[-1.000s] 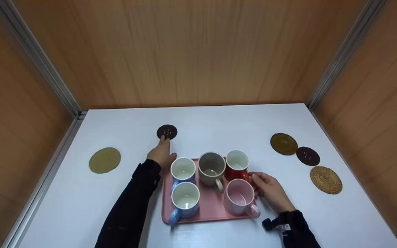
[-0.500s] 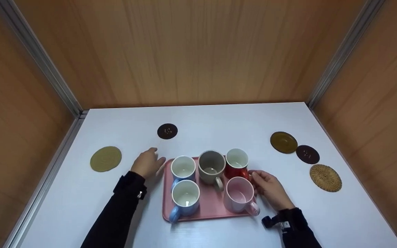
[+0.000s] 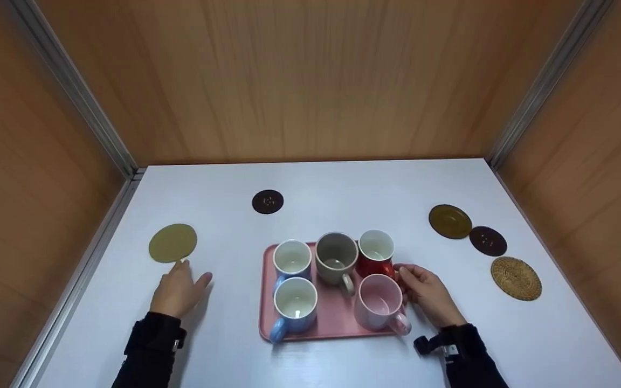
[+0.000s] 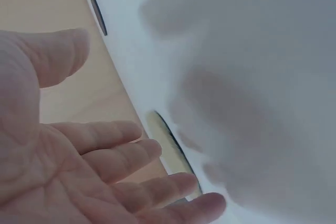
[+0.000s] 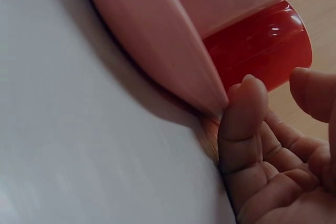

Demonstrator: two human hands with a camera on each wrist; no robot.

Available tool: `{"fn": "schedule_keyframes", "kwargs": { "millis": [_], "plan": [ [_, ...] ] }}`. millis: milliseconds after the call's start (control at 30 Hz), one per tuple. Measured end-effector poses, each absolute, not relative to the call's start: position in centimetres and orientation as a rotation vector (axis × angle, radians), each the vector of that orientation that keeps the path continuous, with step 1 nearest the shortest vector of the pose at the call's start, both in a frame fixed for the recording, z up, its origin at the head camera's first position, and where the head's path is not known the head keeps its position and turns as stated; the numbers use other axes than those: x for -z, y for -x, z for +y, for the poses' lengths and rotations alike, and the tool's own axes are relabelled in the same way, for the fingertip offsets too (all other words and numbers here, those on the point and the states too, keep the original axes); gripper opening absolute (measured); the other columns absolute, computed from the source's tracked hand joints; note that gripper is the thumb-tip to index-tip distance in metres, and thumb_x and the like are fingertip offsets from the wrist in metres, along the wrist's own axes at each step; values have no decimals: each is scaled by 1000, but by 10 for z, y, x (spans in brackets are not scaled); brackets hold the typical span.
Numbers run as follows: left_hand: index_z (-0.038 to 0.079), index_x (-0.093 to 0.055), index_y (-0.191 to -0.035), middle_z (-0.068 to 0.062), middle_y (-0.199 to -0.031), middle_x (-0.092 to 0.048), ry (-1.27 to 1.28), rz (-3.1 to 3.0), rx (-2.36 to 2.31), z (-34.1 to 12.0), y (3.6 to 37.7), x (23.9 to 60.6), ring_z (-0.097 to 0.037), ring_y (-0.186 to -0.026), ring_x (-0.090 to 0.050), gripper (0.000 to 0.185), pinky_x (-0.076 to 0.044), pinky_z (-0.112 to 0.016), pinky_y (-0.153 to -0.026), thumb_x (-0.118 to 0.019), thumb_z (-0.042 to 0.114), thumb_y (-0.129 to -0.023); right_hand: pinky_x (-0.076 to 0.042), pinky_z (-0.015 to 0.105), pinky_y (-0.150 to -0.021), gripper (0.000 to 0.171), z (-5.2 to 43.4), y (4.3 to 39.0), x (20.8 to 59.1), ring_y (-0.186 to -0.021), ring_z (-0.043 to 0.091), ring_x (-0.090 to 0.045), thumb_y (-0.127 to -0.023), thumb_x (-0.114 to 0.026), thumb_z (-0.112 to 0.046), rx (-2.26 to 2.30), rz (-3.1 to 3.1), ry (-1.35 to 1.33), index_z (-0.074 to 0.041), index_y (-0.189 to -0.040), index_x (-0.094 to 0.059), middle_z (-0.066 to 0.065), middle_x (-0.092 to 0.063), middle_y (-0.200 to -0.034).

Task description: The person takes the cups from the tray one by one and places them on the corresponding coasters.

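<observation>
Wood-grain panels enclose a white counter (image 3: 316, 183) on three sides, and a pink tray (image 3: 337, 318) stands near its front edge with five mugs on it. The left hand (image 3: 178, 291) lies low over the counter just in front of the round olive coaster (image 3: 173, 243), with its fingertips at or just short of the coaster's near rim; the head view does not settle whether they touch. Its fingers (image 4: 157, 192) are straight and slightly spread with the thumb held out to the side, and they hold nothing; the left wrist view shows the open palm and the coaster edge-on just beyond the fingertips. To take the coaster cleanly, judged from this position, slide the fingertips flat along the counter to the near rim, tip that rim up, and set the thumb on top before lifting, since the disc is thin and lies flush. The right hand (image 3: 423, 291) rests at the tray's right edge beside the red mug (image 3: 375, 258) and the pink mug (image 3: 379, 302). Its fingers are loosely curled, and the right wrist view shows the thumb (image 5: 244, 114) pressing against the tray rim (image 5: 173, 72) at the corner, which should hold the tray steady. A small dark coaster (image 3: 267, 201) lies farther back, and three more coasters lie at the right.
</observation>
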State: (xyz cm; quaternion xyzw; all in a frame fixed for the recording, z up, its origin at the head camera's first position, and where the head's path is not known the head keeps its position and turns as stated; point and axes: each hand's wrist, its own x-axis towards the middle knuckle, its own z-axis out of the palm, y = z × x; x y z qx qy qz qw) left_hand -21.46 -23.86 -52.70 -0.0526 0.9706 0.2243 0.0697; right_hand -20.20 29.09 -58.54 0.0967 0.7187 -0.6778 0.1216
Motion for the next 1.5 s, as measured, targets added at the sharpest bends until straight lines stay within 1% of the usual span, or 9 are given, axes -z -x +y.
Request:
{"fn": "schedule_keyframes", "kwargs": {
  "millis": [100, 167, 400, 567, 733, 1067, 1233, 1433, 1500],
  "plan": [
    [-27, -32, -150, -50, -158, -29, 152, 2896, -656, -242, 211, 530, -65, -145, -36, 79, -38, -70, -118, -58, 34, -108, -56, 24, -76, 49, 291, 201, 586, -92, 18, -63, -108, -64, -41, 1987, 2089, -285, -6, -141, -63, 5, -72, -112],
    [-28, -35, -149, -50, -156, -32, 140, 2904, -628, -242, 210, 532, -65, -143, -40, 77, -41, -70, -116, -58, 33, -108, -56, 24, -76, 50, 291, 200, 587, -93, 18, -63, -108, -64, -42, 1986, 2084, -280, -6, -142, -62, 4, -72, -112],
    [-24, -45, -145, -47, -153, -41, 132, 2948, -536, -236, 207, 535, -69, -134, -48, 73, -50, -74, -102, -62, 35, -106, -56, 24, -76, 46, 290, 200, 586, -92, 18, -62, -108, -63, -41, 1983, 2098, -279, -6, -139, -64, 4, -71, -109],
    [-20, -49, -146, -45, -155, -41, 141, 2954, -485, -231, 208, 537, -70, -132, -47, 74, -45, -84, -97, -63, 40, -105, -56, 25, -77, 48, 291, 202, 583, -93, 19, -62, -108, -63, -44, 1969, 2110, -283, -7, -139, -65, 5, -71, -110],
    [-16, -49, -148, -43, -158, -39, 159, 2913, -518, -222, 204, 538, -69, -138, -42, 74, -37, -89, -102, -64, 41, -105, -56, 25, -76, 49, 291, 202, 582, -92, 19, -62, -107, -64, -45, 1952, 2112, -289, -8, -139, -64, 4, -71, -109],
    [-14, -49, -150, -42, -160, -37, 155, 2889, -538, -212, 202, 537, -68, -144, -36, 76, -31, -91, -105, -66, 43, -104, -56, 24, -75, 49, 292, 201, 582, -91, 19, -63, -108, -63, -45, 1947, 2114, -280, -9, -142, -63, 4, -72, -111],
    [-13, -42, -155, -41, -163, -34, 161, 2867, -559, -213, 205, 537, -67, -146, -33, 81, -30, -91, -106, -65, 45, -104, -56, 25, -76, 51, 293, 201, 581, -91, 19, -63, -107, -63, -46, 1946, 2111, -276, -9, -143, -62, 4, -71, -110],
    [-14, -15, -164, -42, -170, -12, 231, 2826, -593, -226, 222, 532, -66, -150, -28, 96, -29, -89, -109, -63, 44, -105, -56, 25, -76, 49, 292, 201, 582, -92, 20, -63, -108, -63, -44, 1952, 2107, -278, -9, -142, -63, 5, -71, -110],
    [-15, -11, -164, -42, -170, -10, 263, 2813, -590, -232, 230, 530, -67, -149, -28, 97, -31, -89, -109, -62, 44, -105, -56, 25, -76, 49, 291, 201, 583, -92, 19, -63, -108, -64, -44, 1956, 2105, -280, -9, -142, -63, 5, -71, -110]
  ]
}}
